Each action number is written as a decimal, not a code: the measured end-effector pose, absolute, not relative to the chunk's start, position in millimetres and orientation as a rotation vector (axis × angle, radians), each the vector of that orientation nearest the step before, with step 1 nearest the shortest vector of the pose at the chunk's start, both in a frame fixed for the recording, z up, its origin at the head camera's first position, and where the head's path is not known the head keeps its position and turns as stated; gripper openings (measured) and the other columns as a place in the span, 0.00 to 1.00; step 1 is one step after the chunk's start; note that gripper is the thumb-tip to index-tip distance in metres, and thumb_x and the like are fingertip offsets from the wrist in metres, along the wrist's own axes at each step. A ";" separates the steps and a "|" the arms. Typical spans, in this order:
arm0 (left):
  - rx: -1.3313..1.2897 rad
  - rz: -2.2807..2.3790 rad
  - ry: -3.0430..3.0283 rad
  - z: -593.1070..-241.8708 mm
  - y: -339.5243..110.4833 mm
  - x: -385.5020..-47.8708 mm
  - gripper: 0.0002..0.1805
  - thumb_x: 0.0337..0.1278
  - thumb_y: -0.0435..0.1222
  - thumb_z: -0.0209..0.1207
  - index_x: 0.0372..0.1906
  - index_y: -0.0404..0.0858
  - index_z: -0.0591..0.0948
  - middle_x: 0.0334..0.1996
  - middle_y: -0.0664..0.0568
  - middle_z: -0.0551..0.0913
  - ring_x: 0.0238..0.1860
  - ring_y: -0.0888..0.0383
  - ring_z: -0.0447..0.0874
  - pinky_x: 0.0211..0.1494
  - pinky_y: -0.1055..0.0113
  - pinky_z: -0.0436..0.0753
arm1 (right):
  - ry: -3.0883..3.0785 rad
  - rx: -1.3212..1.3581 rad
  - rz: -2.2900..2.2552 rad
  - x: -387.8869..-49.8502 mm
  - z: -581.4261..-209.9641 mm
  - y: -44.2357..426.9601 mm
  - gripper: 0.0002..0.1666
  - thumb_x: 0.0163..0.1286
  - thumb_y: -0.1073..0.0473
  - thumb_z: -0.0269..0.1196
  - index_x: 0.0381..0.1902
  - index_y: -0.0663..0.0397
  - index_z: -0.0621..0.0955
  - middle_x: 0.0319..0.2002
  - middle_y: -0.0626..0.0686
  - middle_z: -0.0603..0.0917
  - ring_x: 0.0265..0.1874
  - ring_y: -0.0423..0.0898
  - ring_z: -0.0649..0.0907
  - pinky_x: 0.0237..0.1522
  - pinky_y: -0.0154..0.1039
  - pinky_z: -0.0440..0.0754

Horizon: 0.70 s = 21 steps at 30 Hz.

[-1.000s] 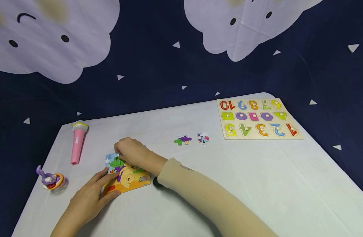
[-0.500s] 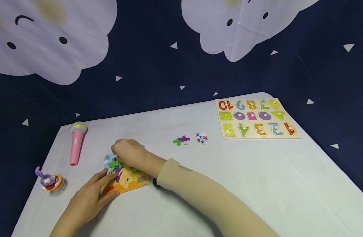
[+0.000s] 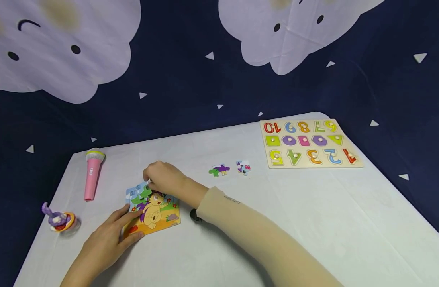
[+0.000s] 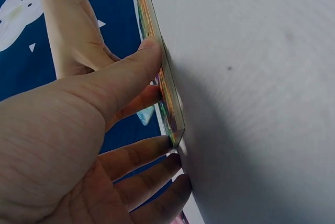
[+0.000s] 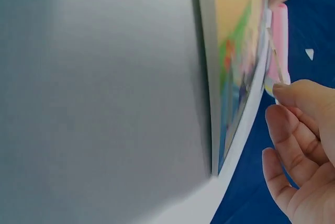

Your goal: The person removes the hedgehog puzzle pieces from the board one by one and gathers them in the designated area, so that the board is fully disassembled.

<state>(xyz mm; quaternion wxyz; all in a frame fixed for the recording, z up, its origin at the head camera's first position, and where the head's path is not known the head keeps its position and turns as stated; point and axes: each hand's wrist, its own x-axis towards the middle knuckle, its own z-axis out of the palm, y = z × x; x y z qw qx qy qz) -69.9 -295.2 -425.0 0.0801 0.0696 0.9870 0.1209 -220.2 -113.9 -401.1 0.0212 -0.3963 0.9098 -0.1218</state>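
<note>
The colourful picture puzzle board (image 3: 159, 219) lies on the table in front of the person. On its left side rests the left hand (image 3: 106, 239), fingers extended over the picture and along the edge; in the left wrist view, that thumb and fingers touch the board's side (image 4: 174, 101). Over the board's far edge, the right hand (image 3: 167, 179) pinches a green and blue puzzle piece (image 3: 146, 192). The right wrist view shows the piece (image 5: 275, 59) edge-on, raised off the board (image 5: 230, 41), between thumb and finger of the right hand (image 5: 309, 140).
Two loose pieces (image 3: 219, 170) (image 3: 243, 168) lie right of the board. A wooden number board (image 3: 298, 149) is at the far right. To the left are a pink microphone (image 3: 93, 175) and a purple-topped toy (image 3: 61, 220). A dark round object (image 3: 195, 215) sits beneath the right forearm.
The right hand has shifted to the right and slightly away from the person, with the pinched piece, uncovering more of the picture. The left hand has stayed on the board.
</note>
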 end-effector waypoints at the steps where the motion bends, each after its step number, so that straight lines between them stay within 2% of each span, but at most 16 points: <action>1: 0.204 0.357 2.948 -424.9 -294.9 -70.1 0.36 0.61 0.55 0.74 0.71 0.45 0.82 0.76 0.30 0.72 0.70 0.23 0.75 0.58 0.20 0.79 | 2.810 -1.219 -0.405 -222.2 -400.4 -111.2 0.12 0.78 0.53 0.69 0.55 0.47 0.90 0.50 0.44 0.92 0.47 0.35 0.88 0.51 0.23 0.84; 8: 0.151 0.337 2.913 -423.0 -293.7 -72.1 0.39 0.61 0.59 0.72 0.73 0.46 0.80 0.77 0.30 0.70 0.71 0.23 0.73 0.59 0.19 0.77 | 2.759 -1.145 -0.588 -237.2 -398.6 -88.7 0.09 0.76 0.55 0.71 0.49 0.51 0.91 0.42 0.45 0.92 0.37 0.35 0.82 0.44 0.25 0.81; 21: 0.116 0.314 2.880 -422.2 -292.8 -74.9 0.40 0.62 0.61 0.71 0.74 0.46 0.79 0.78 0.29 0.68 0.73 0.22 0.71 0.60 0.19 0.76 | 2.700 -1.024 -0.851 -262.9 -402.4 -32.3 0.07 0.72 0.59 0.74 0.45 0.56 0.91 0.42 0.51 0.93 0.40 0.40 0.87 0.45 0.27 0.84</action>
